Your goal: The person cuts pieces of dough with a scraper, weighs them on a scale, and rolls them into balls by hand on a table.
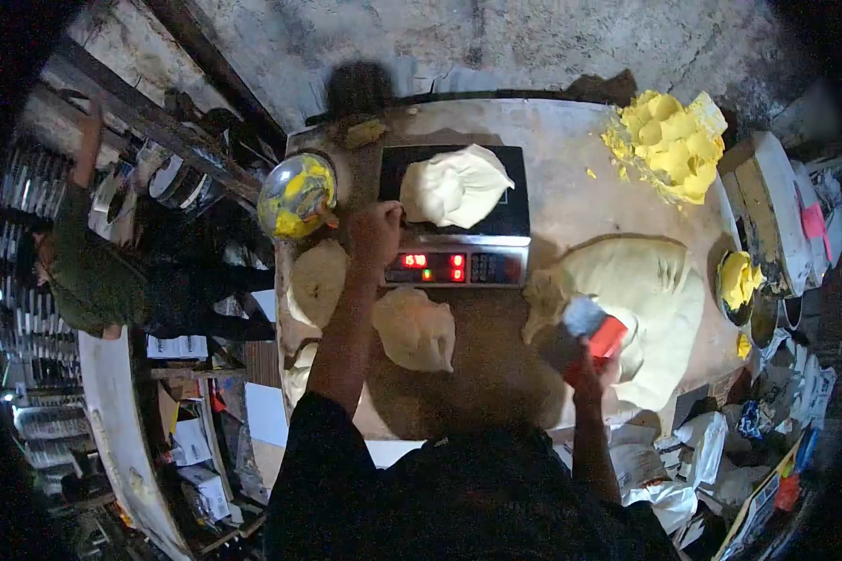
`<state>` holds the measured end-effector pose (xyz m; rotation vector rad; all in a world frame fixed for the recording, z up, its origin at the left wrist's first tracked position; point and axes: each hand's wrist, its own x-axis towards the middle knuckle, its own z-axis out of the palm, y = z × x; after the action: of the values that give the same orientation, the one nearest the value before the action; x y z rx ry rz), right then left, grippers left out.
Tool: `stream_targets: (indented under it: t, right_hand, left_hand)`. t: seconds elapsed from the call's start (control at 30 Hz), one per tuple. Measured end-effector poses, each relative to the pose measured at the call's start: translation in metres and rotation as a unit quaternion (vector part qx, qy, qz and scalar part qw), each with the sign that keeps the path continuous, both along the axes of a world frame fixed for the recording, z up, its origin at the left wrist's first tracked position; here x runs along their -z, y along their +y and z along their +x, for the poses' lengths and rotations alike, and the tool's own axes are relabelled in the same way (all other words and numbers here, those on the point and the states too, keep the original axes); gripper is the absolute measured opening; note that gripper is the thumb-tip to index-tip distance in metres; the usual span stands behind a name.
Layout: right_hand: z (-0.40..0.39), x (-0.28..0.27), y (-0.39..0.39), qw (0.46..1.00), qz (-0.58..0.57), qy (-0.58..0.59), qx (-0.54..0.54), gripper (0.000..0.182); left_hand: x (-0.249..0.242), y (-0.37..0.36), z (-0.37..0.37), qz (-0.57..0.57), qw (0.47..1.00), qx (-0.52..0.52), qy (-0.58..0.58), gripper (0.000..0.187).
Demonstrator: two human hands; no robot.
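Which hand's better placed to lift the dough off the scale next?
Probably the left hand: it's beside the scale and the dough piece on it, while the right hand grips a scraper by the large dough slab.

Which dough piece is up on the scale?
The dough piece behind the red digits; it alone sits on the digital scale. The smaller pieces and large dough slab lie on the table.

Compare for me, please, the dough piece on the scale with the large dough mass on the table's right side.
The dough piece is much smaller than the large dough mass. The dough piece sits on the scale; the large dough mass lies on the table. The dough piece is a compact lump with folds on top, whereas the large dough mass spreads out broadly. Both are pale and cream-coloured.
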<state>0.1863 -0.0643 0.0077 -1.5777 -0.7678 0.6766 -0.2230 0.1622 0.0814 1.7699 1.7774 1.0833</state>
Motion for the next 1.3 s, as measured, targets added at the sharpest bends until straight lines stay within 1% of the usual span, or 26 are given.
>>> stream_targets:
  t: [0.03, 0.07, 0.1, 0.13, 0.2, 0.27, 0.3, 0.33, 0.4, 0.43, 0.47, 0.53, 0.57, 0.6, 0.67, 0.73, 0.77, 0.83, 0.9, 0.93, 1.03, 1.07, 1.13, 1.2, 1.27, 1.3]
  right_hand:
    - [-0.033, -0.017, 0.02, 0.999, -0.034, 0.012, -0.035, 0.059]
    - [-0.071, -0.057, 0.044, 0.991, 0.08, 0.02, -0.107, 0.053]
    - [-0.074, -0.038, 0.066, 0.976, 0.051, -0.159, -0.14, 0.049]
    - [-0.109, -0.079, 0.086, 0.976, -0.004, -0.139, -0.169, 0.045]
    - [-0.143, -0.096, 0.136, 0.9, 0.106, -0.341, -0.251, 0.043]
    - [-0.169, -0.07, 0.181, 0.929, -0.013, -0.257, -0.265, 0.05]
    - [-0.182, -0.062, 0.202, 0.943, 0.036, -0.172, -0.283, 0.052]
    - [-0.193, -0.058, 0.225, 0.946, 0.089, -0.086, -0.299, 0.054]
    - [-0.209, -0.07, 0.262, 0.954, 0.161, -0.092, -0.235, 0.05]
    - [-0.218, -0.08, 0.273, 0.955, 0.196, -0.093, -0.202, 0.048]
    - [-0.23, -0.088, 0.277, 0.963, 0.171, -0.09, -0.189, 0.046]
    - [-0.256, -0.102, 0.275, 0.976, 0.12, -0.084, -0.159, 0.043]
    - [-0.261, -0.08, 0.27, 0.958, 0.074, -0.115, -0.251, 0.04]
    - [-0.269, -0.075, 0.253, 0.938, 0.083, -0.196, -0.273, 0.036]
    - [-0.255, -0.045, 0.232, 0.877, 0.019, -0.249, -0.41, 0.053]
    - [-0.232, -0.043, 0.191, 0.855, 0.079, -0.172, -0.483, 0.053]
    - [-0.212, -0.032, 0.171, 0.861, 0.125, -0.203, -0.449, 0.052]
    - [-0.155, -0.032, 0.133, 0.898, 0.06, -0.226, -0.372, 0.049]
    - [-0.092, -0.02, 0.094, 0.952, -0.002, -0.16, -0.26, 0.039]
    - [-0.059, 0.0, 0.081, 0.975, 0.046, -0.104, -0.19, 0.031]
    - [0.045, -0.015, 0.045, 0.996, 0.057, -0.014, -0.07, 0.038]
    - [0.11, -0.021, 0.026, 1.0, 0.021, -0.004, -0.007, 0.036]
    - [0.128, -0.068, 0.001, 0.991, 0.111, 0.078, 0.018, 0.035]
    - [0.149, -0.082, -0.024, 0.989, 0.113, 0.048, 0.089, 0.041]
    - [0.141, -0.084, -0.039, 0.979, 0.116, 0.013, 0.165, 0.047]
    - [0.169, -0.041, -0.054, 0.996, 0.027, -0.02, 0.086, 0.048]
  left_hand:
    - [-0.008, 0.007, 0.001, -0.026, 0.997, 0.01, 0.07, 0.026]
    - [0.009, 0.015, 0.006, -0.001, 0.99, -0.01, 0.142, 0.032]
    - [0.005, 0.02, 0.016, 0.028, 0.99, -0.026, 0.139, 0.034]
    - [-0.008, 0.023, 0.028, 0.057, 0.988, -0.042, 0.137, 0.035]
    - [0.004, 0.048, 0.03, 0.087, 0.989, -0.031, 0.116, 0.039]
    - [0.028, 0.075, 0.019, -0.038, 0.984, 0.009, 0.176, 0.026]
    - [0.035, 0.083, 0.015, -0.097, 0.973, 0.028, 0.206, 0.021]
    - [0.017, 0.074, 0.012, -0.077, 0.983, 0.035, 0.162, 0.019]
    - [-0.02, 0.053, 0.0, -0.013, 0.995, 0.056, 0.076, 0.017]
    - [-0.026, 0.048, -0.009, 0.03, 0.997, 0.069, 0.035, 0.018]
    - [-0.008, 0.05, -0.013, 0.05, 0.996, 0.048, 0.06, 0.018]
    - [-0.023, 0.038, -0.015, 0.026, 0.995, 0.017, 0.094, 0.019]
    - [-0.037, 0.03, -0.012, 0.015, 0.994, 0.005, 0.111, 0.02]
    - [-0.052, 0.024, -0.011, -0.011, 0.993, -0.01, 0.12, 0.021]
    - [-0.091, 0.009, -0.007, -0.06, 0.988, -0.036, 0.141, 0.022]
    - [-0.154, -0.018, 0.005, 0.023, 0.998, -0.011, 0.064, 0.024]
    - [-0.172, -0.032, 0.01, 0.063, 0.998, 0.001, 0.026, 0.026]
    - [-0.178, -0.053, 0.035, 0.203, 0.976, 0.071, 0.03, 0.033]
    - [-0.179, -0.076, 0.09, 0.199, 0.969, 0.124, -0.074, 0.047]
    - [-0.157, -0.082, 0.124, 0.182, 0.977, 0.105, -0.047, 0.055]
    - [-0.021, -0.11, 0.229, 0.071, 0.99, 0.079, 0.091, 0.073]
    - [0.028, -0.143, 0.252, 0.015, 0.981, 0.122, 0.151, 0.074]
    - [0.106, -0.206, 0.262, -0.081, 0.936, 0.28, 0.199, 0.077]
    - [0.15, -0.245, 0.25, -0.135, 0.9, 0.381, 0.162, 0.08]
    - [0.169, -0.258, 0.227, -0.112, 0.909, 0.386, 0.113, 0.077]
    - [0.147, -0.256, 0.216, -0.14, 0.904, 0.371, 0.16, 0.068]
